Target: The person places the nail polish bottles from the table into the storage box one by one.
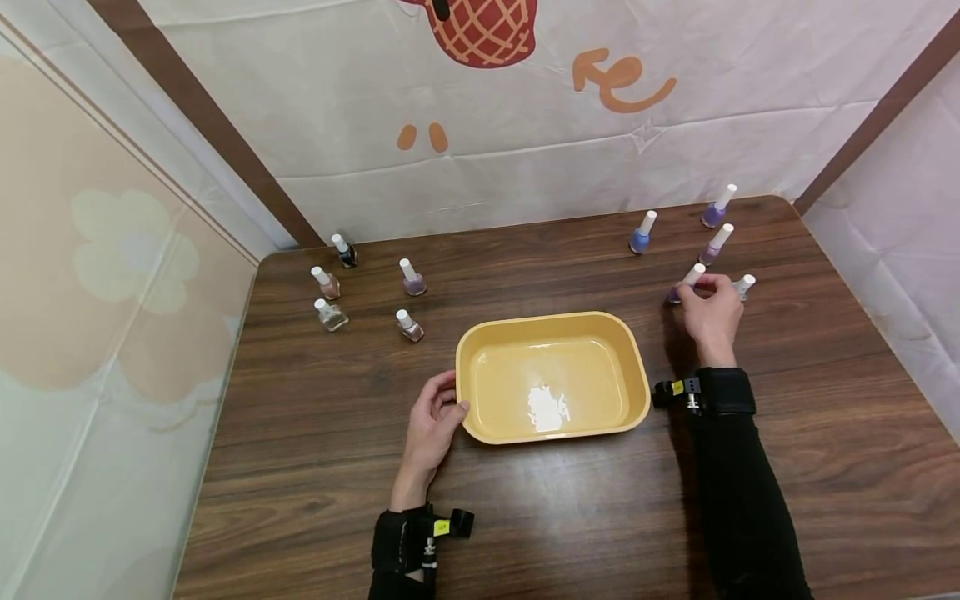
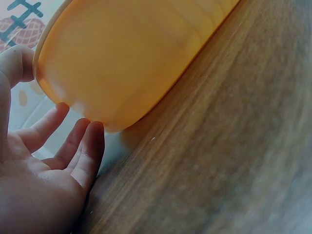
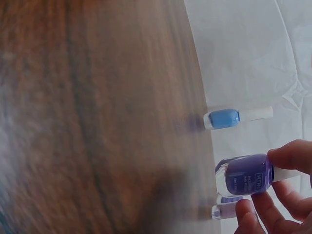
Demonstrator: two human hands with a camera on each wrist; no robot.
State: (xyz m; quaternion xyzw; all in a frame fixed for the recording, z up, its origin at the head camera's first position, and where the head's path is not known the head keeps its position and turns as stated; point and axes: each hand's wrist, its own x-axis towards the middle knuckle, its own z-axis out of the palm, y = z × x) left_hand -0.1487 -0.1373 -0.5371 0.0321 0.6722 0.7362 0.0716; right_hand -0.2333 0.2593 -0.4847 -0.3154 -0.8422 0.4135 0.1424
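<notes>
My right hand (image 1: 712,317) pinches a purple nail polish bottle (image 3: 246,175) by its white cap, between thumb and fingers. The bottle is upright at the right of the table; whether its base touches the wood I cannot tell. A clear-looking bottle (image 1: 744,286) stands just beyond that hand, partly hidden by it. At the left end of a yellow rectangular basin (image 1: 551,438), my left hand (image 1: 433,429) holds the rim, thumb on top and fingertips (image 2: 95,129) against the outer wall. Nothing lies inside the basin.
Blue (image 1: 640,240), violet (image 1: 713,214) and mauve (image 1: 709,252) polish bottles stand at the back right. Several more, including a black one (image 1: 347,255) and a greyish-purple one (image 1: 415,285), stand at the back left. A printed cloth (image 1: 525,167) hangs behind the wooden table (image 1: 315,467).
</notes>
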